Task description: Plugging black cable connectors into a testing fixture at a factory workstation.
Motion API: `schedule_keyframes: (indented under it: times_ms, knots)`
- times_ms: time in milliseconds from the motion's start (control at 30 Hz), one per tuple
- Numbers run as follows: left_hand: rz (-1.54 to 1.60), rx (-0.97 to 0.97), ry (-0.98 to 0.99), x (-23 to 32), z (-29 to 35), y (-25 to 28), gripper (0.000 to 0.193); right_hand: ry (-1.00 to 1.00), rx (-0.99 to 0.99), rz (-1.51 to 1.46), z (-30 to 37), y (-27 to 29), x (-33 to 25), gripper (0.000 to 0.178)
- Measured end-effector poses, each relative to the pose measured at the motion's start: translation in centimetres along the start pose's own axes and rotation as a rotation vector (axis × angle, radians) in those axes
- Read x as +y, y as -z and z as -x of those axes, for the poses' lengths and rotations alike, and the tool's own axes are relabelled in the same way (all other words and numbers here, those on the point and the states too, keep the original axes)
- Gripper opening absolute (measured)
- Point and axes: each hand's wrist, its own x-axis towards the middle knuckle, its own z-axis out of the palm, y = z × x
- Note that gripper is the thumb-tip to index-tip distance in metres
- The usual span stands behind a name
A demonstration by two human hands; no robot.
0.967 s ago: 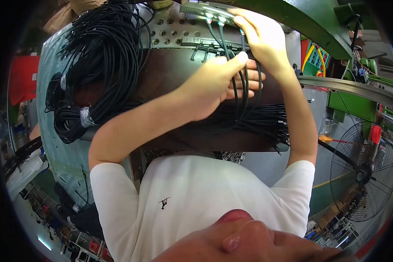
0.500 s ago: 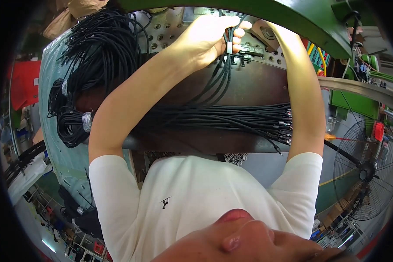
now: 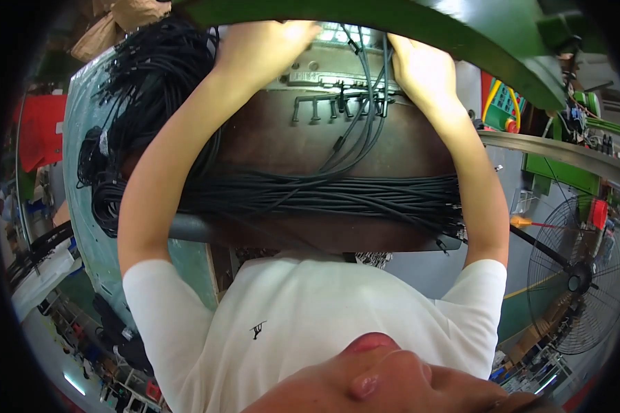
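Several black cables run from the bright work area under the green machine frame down toward me, across a black bracket strip with pins. To the left of these cables, my left hand reaches up beneath the frame, apart from them; its fingers are mostly hidden there. My right hand is close against the right side of the cables, and the frame covers most of its fingers. Whether either hand grips anything cannot be seen. A long bundle of black cables lies across the brown work surface nearer to me.
Overhead curves the green machine frame. A thick heap of black cables rests at the left on a pale green table. At the right are a control box with buttons, a metal rail and a black fan.
My left hand has let go of the cables and moved left. My right hand has come down into view beside them. The cables now stretch up under the frame.
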Motion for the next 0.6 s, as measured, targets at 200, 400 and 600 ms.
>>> schedule_keyframes:
  times_ms: [200,400,600]
  knots:
    - [0.161,0.311,-0.311,0.5,-0.2,-5.0,0.013,-0.061,-0.133,0.005,-0.3,1.3,-0.2,0.012]
    - [0.466,0.067,-0.073,2.3,0.0,-7.0,0.012,-0.159,-0.373,-0.103,-0.4,0.9,0.5,0.008]
    - [0.478,0.244,-0.136,1.8,0.1,-7.6,0.014,-0.285,-0.300,-0.231,1.8,0.0,2.4,0.018]
